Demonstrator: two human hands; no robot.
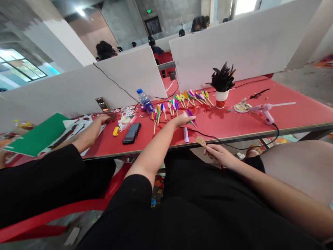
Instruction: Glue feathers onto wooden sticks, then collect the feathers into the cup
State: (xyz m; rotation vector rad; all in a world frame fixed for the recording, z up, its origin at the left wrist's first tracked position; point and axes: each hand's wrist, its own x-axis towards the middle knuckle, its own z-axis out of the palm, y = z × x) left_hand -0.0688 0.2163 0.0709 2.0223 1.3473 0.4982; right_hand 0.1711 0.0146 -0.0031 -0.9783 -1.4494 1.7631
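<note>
My left hand [183, 120] reaches over the red table, its fingers pressed together on purple feathers [191, 114] with a bit of green beside them. To its left and behind it lie several small sticks with colourful feathers [177, 104] at their ends. My right hand [220, 155], just off the table's front edge, pinches a flat wooden spoon-shaped piece [201, 140] by its thin end. A pale lilac strip [186, 134] lies between the two hands near the table edge.
A pink glue gun [264, 111] with a cable lies at right, near a paper cup [221, 99] of black feathers. A water bottle [145, 100], a dark phone-like device [132, 133] and a yellow piece [116, 131] are at left. Beside me a co-worker's hand [104, 119] touches brown bits.
</note>
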